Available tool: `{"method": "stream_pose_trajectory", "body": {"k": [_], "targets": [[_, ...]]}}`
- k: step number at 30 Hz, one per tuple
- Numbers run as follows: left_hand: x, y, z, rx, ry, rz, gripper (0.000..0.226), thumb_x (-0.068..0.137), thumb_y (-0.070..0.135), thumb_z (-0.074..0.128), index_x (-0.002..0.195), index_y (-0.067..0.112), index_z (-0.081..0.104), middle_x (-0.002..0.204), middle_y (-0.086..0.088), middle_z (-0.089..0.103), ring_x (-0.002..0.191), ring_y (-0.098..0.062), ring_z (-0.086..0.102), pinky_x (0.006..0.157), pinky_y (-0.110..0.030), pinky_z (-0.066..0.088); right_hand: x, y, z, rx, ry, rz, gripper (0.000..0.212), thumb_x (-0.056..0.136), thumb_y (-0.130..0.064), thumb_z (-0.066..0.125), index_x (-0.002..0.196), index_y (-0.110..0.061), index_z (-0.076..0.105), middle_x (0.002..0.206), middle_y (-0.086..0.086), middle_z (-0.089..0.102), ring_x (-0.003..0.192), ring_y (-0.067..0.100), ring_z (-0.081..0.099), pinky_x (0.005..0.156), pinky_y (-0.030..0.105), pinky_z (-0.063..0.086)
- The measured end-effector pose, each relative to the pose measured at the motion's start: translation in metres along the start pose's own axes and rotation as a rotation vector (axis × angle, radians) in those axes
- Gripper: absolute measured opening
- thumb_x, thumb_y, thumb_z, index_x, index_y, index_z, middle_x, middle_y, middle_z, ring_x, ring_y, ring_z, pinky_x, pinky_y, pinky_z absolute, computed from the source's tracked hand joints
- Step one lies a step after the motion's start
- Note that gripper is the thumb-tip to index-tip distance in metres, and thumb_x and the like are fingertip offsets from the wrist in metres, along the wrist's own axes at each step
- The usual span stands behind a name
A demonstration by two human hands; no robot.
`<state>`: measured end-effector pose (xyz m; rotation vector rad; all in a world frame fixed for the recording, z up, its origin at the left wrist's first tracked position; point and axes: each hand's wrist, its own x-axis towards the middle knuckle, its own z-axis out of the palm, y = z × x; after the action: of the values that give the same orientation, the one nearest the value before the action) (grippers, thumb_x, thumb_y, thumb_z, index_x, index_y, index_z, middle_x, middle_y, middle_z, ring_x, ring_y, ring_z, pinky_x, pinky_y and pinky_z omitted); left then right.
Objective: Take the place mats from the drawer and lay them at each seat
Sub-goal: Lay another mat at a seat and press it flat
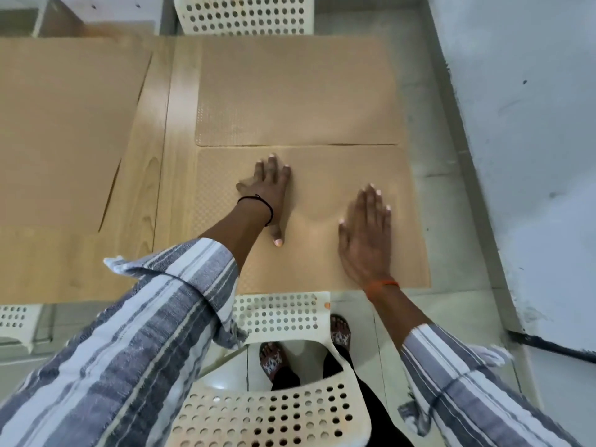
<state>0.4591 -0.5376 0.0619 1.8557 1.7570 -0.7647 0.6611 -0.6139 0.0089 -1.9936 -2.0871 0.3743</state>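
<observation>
Perforated chair [283, 411] is standing below you; your left hand [269, 191] and right hand [366, 233] are lying flat, fingers extended, gripping nothing, on the nearest place mat [322, 175].

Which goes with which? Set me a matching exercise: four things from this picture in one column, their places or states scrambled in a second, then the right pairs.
Things:
1. near place mat
2. far place mat
3. left hand
4. near chair

Places or states:
A. wears a black wrist cord
B. lies by the far table edge, untouched
C. stands on the floor, perforated cream plastic
D. lies under both flat hands

Pairs: 1-D, 2-B, 3-A, 4-C
</observation>
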Motion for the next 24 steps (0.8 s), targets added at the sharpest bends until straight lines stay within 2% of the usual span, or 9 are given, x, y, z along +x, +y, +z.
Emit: {"method": "stream_pose_trajectory", "body": {"k": [7,10,12,14,15,18,20,22,24], "targets": [[0.005,-0.006,0.0,0.001,0.016,0.034,0.153,0.051,0.042,0.094,0.154,0.02,-0.017,0.159,-0.009,-0.03,0.149,-0.033,-0.019,0.11,-0.066,0.026,0.077,-0.049,0.036,-0.013,-0.088,-0.122,0.067,0.095,-0.033,0.014,0.156,-0.007,0.019,0.165,0.01,0.013,0.153,0.026,0.012,0.124,0.045,0.007],[0.015,-0.012,-0.01,-0.23,0.047,0.066,0.115,0.074,0.045,0.079,0.157,0.02,0.002,0.164,-0.007,-0.014,0.151,-0.028,-0.008,0.118,-0.054,0.021,0.076,-0.045,0.042,-0.062,-0.055,-0.136,0.064,0.097,-0.029,0.022,0.156,-0.008,0.019,0.165,0.01,0.013,0.153,0.025,0.012,0.123,0.046,0.011],[0.022,-0.005,-0.014,-0.419,0.27,0.092,0.079,0.092,0.045,0.059,0.155,0.018,0.019,0.165,-0.005,0.004,0.152,-0.024,0.005,0.121,-0.046,0.017,0.075,-0.046,0.046,-0.052,-0.024,-0.124,0.062,0.098,-0.026,0.032,0.155,-0.007,0.022,0.164,0.01,0.015,0.152,0.025,0.014,0.123,0.046,0.012],[0.029,0.017,-0.015,-0.522,0.493,0.157,0.059,0.102,0.041,0.04,0.154,0.016,0.026,0.165,-0.003,0.013,0.152,-0.021,0.009,0.121,-0.041,0.013,0.078,-0.042,0.052,-0.061,-0.022,-0.122,0.064,0.098,-0.026,0.042,0.155,-0.006,0.022,0.164,0.011,0.017,0.152,0.026,0.015,0.123,0.047,0.013],[0.032,0.03,-0.014,-0.582,0.52,0.205,0.055,0.104,0.038,0.034,0.154,0.016,0.027,0.164,-0.002,0.014,0.152,-0.02,0.009,0.121,-0.039,0.01,0.078,-0.041,0.053,-0.087,-0.038,-0.133,0.069,0.097,-0.028,0.046,0.156,-0.006,0.02,0.164,0.013,0.015,0.152,0.027,0.013,0.123,0.047,0.012],[0.047,0.053,0.0,-0.665,0.507,0.299,0.053,0.106,0.039,0.021,0.155,0.018,0.027,0.164,0.003,0.015,0.152,-0.013,0.005,0.123,-0.04,0.005,0.078,-0.037,0.055,-0.106,-0.056,-0.181,0.076,0.094,-0.035,0.049,0.155,-0.001,0.019,0.163,0.017,0.015,0.153,0.029,0.008,0.122,0.047,0.009],[0.058,0.043,0.017,-0.549,0.579,0.309,0.058,0.102,0.042,0.012,0.155,0.022,0.026,0.164,0.006,0.017,0.152,-0.011,0.006,0.123,-0.038,0.004,0.078,-0.037,0.053,-0.051,-0.016,-0.178,0.068,0.097,-0.031,0.04,0.155,-0.003,0.021,0.164,0.013,0.016,0.153,0.026,0.01,0.123,0.047,0.011],[0.061,0.021,0.029,-0.413,0.632,0.257,0.059,0.1,0.042,0.011,0.155,0.026,0.024,0.164,0.008,0.015,0.152,-0.013,0.006,0.123,-0.038,0.004,0.079,-0.04,0.052,-0.042,0.026,-0.141,0.062,0.098,-0.028,0.028,0.156,-0.007,0.021,0.164,0.009,0.016,0.153,0.022,0.013,0.123,0.045,0.012],[0.057,-0.005,0.039,-0.334,0.659,0.155,0.057,0.101,0.043,0.018,0.156,0.03,0.02,0.165,0.008,0.011,0.152,-0.016,0.006,0.122,-0.04,0.005,0.08,-0.042,0.052,-0.064,0.033,-0.132,0.062,0.096,-0.026,0.029,0.155,-0.008,0.023,0.164,0.008,0.017,0.152,0.022,0.015,0.123,0.044,0.013]]}}
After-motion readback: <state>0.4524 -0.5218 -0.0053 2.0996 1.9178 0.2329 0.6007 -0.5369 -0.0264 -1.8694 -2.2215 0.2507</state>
